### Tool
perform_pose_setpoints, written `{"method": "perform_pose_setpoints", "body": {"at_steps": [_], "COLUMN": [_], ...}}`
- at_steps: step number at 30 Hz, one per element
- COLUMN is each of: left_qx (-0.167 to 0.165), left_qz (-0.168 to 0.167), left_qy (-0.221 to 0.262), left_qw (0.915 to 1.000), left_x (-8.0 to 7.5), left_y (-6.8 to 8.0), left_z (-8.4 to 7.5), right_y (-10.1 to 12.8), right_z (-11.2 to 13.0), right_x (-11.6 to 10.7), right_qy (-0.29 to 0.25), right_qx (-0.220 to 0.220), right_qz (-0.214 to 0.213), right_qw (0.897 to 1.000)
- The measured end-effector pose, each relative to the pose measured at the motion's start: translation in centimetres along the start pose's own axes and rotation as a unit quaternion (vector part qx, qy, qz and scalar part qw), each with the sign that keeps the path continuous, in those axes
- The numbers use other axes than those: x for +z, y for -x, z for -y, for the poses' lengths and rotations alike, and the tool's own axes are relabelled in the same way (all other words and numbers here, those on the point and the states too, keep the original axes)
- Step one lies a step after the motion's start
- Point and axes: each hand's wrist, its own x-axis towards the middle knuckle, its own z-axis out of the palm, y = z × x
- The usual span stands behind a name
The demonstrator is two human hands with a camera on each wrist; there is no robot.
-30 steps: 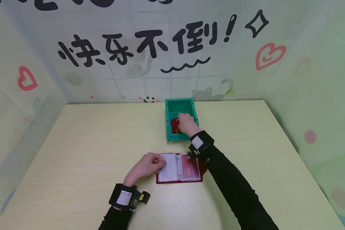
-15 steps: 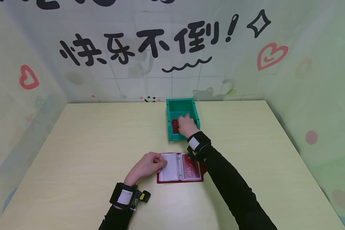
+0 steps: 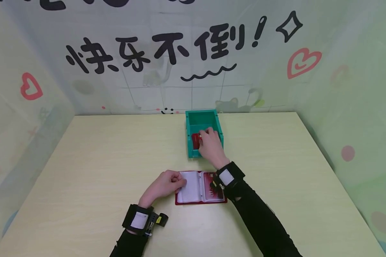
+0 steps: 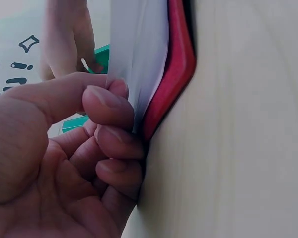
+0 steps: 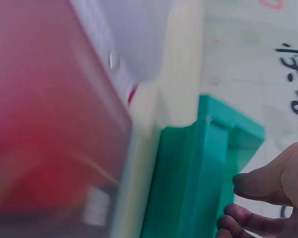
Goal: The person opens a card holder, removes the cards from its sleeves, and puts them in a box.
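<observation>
We see a person seated at a pale wooden table [image 3: 99, 171], at work on an open red card holder [image 3: 201, 188] that lies flat just in front of them. The left hand [image 3: 162, 186] pins the holder's left edge, fingers curled against the white sleeve pages [image 4: 139, 54], as the left wrist view shows up close. The right hand [image 3: 210, 144] reaches into a green bin [image 3: 189, 141] that stands just beyond the holder, its fingers curled onto a red card [image 3: 196, 140] inside; whether the card is truly gripped or only touched we cannot tell, and the right wrist view shows only loosely bent fingertips [image 5: 260, 183] beside the bin's wall. One red card marked VIP [image 3: 212, 188] already sits in the holder's right-hand page, so we judge the filing to be under way: at least one card is sleeved, the next is not yet out of the bin, and the left-hand pages look blank. How many cards remain in the bin is hidden by the hand.
</observation>
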Motion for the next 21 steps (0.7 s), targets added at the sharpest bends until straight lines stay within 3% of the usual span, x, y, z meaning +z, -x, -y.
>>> {"method": "perform_pose_setpoints", "body": {"at_steps": [3,8,15,21], "left_qx": [0.000,-0.005,-0.020,-0.021], "left_qz": [0.000,0.000,-0.009,-0.016], "left_qy": [0.000,0.001,-0.004,-0.008], "left_qw": [1.0000,1.0000,0.9998,0.9996], "left_x": [0.0,0.1,0.2,0.3], "left_y": [0.0,0.0,-0.1,-0.2], "left_z": [-0.1,-0.2,-0.2,-0.1], "right_y": [2.6,6.7,10.5,12.0], "right_z": [0.4,0.2,-1.6,-3.3], "right_x": [-0.6,-1.3,-1.5,-1.5], "right_qy": [-0.051,-0.099,-0.111,-0.112], "right_qx": [-0.015,0.002,0.004,-0.007], "right_qz": [-0.014,0.014,0.055,0.070], "right_qw": [0.998,0.995,0.992,0.991]}}
